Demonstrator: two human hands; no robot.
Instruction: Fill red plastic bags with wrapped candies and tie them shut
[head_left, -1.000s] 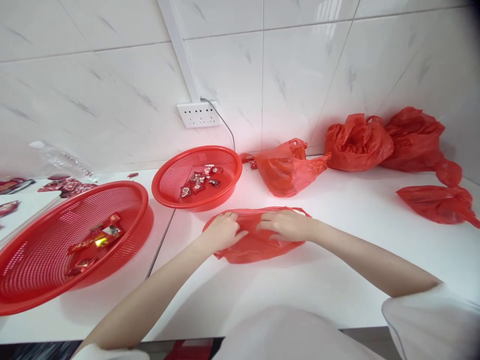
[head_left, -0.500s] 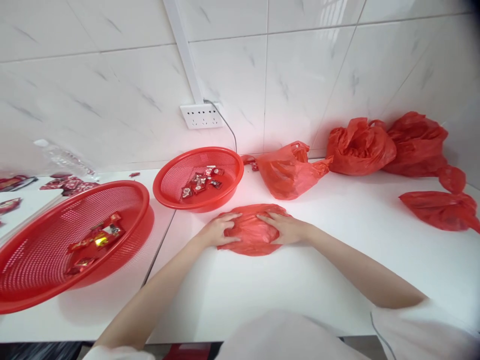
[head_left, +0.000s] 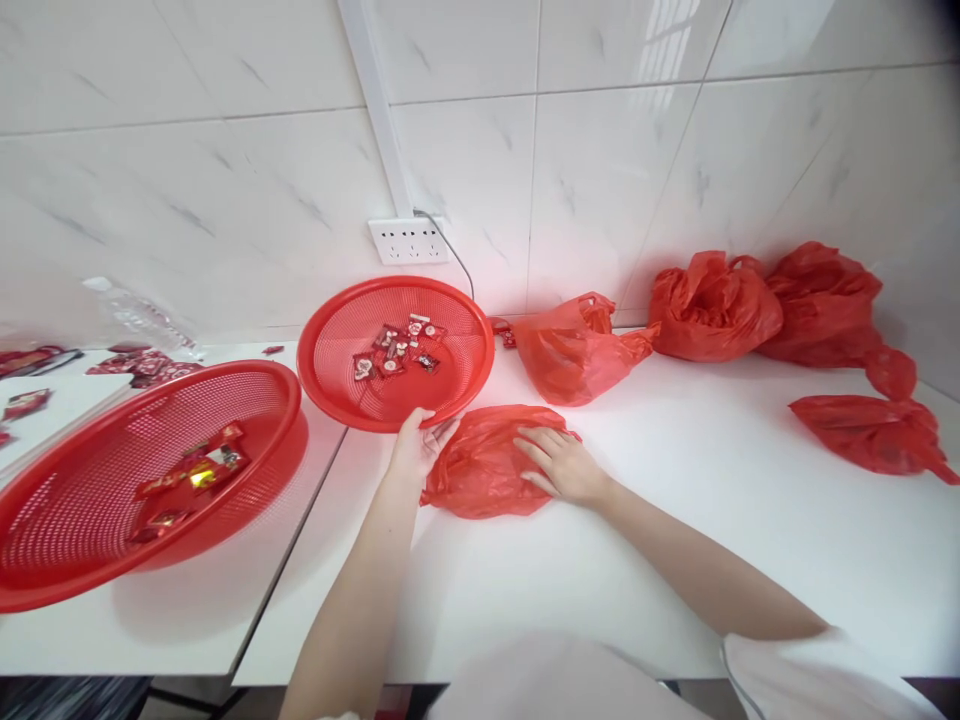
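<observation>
My left hand (head_left: 421, 447) is at the near rim of a round red plastic basket (head_left: 324, 400), thumb over the edge and fingers beneath it. The basket seems tipped slightly towards me, with several small wrapped candies (head_left: 397, 350) inside. Flat on the white table in front of it lies a crumpled red plastic bag (head_left: 487, 465). My right hand (head_left: 562, 463) rests on the bag's right side, palm down with fingers spread. The backs of my left fingers are close to the bag's left edge.
A larger red basket (head_left: 60, 500) with candies stands at left. Behind it are loose red packets (head_left: 146, 365) and a clear bottle (head_left: 139, 310). Red bags (head_left: 574, 350), (head_left: 712, 305), (head_left: 821, 300) line the tiled wall; a tied bag (head_left: 870, 430) lies right. A socket (head_left: 409, 240) is on the wall.
My left hand has left the flat bag and taken the basket's near rim. The basket's far side has risen. My right hand stays on the bag.
</observation>
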